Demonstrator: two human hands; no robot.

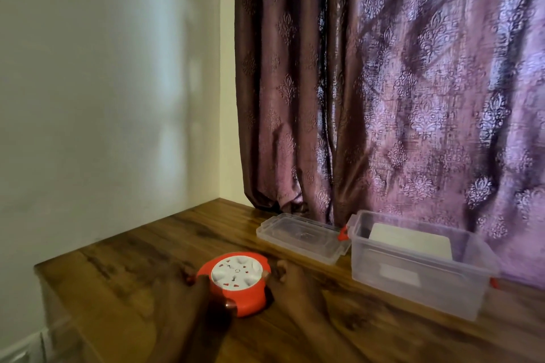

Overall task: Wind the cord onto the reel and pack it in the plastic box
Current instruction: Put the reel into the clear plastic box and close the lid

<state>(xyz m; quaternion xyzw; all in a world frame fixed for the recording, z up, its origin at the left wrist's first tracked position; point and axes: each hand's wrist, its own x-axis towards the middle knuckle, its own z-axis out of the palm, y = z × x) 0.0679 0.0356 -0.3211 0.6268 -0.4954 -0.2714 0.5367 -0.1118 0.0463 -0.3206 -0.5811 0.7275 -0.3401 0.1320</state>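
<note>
A round red cord reel [236, 283] with a white socket face lies flat on the wooden table [124, 280]. My left hand [203, 298] grips its left and front side, thumb on the rim. My right hand [290, 277] is blurred and presses against the reel's right side. No loose cord shows. The clear plastic box [418, 265] stands open to the right, with a white flat item inside. Its clear lid [303, 237], with a red latch, lies beside it on the left.
A patterned purple-brown curtain [398, 82] hangs right behind the box and lid. A pale wall [103, 82] borders the table on the left. The table's left edge drops off near the reel.
</note>
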